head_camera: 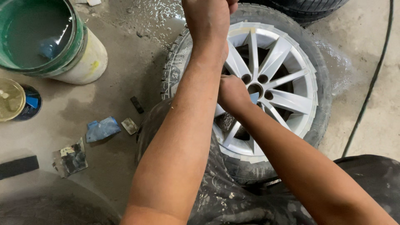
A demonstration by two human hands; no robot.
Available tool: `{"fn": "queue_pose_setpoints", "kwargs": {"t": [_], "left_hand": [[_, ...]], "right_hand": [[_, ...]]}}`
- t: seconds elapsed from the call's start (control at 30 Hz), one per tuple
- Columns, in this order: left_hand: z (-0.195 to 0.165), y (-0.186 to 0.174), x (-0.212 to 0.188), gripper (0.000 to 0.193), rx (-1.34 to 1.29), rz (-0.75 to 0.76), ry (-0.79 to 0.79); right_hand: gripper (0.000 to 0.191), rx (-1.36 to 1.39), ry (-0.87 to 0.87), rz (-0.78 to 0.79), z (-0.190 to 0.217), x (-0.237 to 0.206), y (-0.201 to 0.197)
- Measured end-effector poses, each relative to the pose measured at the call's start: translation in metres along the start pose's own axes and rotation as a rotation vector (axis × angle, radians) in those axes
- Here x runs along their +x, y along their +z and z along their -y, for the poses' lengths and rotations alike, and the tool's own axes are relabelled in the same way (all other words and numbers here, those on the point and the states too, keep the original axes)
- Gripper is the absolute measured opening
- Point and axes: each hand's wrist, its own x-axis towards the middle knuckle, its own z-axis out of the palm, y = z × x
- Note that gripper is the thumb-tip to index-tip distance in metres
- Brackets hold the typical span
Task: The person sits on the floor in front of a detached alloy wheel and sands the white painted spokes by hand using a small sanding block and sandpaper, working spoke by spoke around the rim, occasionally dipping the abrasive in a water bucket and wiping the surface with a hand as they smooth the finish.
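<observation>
A silver alloy wheel point(287, 79) with its tyre point(323, 104) lies tilted against my knees on the wet concrete floor. My left hand point(207, 18) grips the top edge of the tyre at the upper rim. Down at the hub sits my right hand point(233, 93), closed on a small blue piece point(254, 98) that it presses against a spoke near the centre hole. Pale tape runs around the rim's outer edge.
A green bucket of murky water point(39, 35) stands at top left, with a tin point(16, 100) below it. Scraps of sandpaper point(102, 129) and a dark block point(18, 166) lie on the floor at left. A black hose point(368, 91) runs along the right. Another tyre point(308, 8) is behind.
</observation>
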Motion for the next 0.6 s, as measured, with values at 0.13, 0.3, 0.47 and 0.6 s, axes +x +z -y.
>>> {"fn": "queue_pose_setpoints", "kwargs": {"t": [0.13,0.3,0.47,0.6], "left_hand": [[-0.0042,0.0026,-0.0020,0.027,0.043,-0.080,-0.096],[-0.0082,0.0012,-0.0034,0.028,0.071,-0.064,-0.050],[-0.0057,0.0010,-0.0034,0.027,0.043,-0.070,-0.070],[-0.0045,0.0016,-0.0042,0.027,0.072,-0.059,-0.074]], "right_hand": [[0.009,-0.109,0.045,0.099,-0.0006,0.0054,-0.0016],[0.016,-0.052,0.103,0.143,0.0044,-0.0005,0.0045],[0.019,0.056,0.098,0.119,0.0056,-0.0007,0.0043],[0.020,-0.027,0.167,0.186,0.0050,0.0072,0.0039]]}}
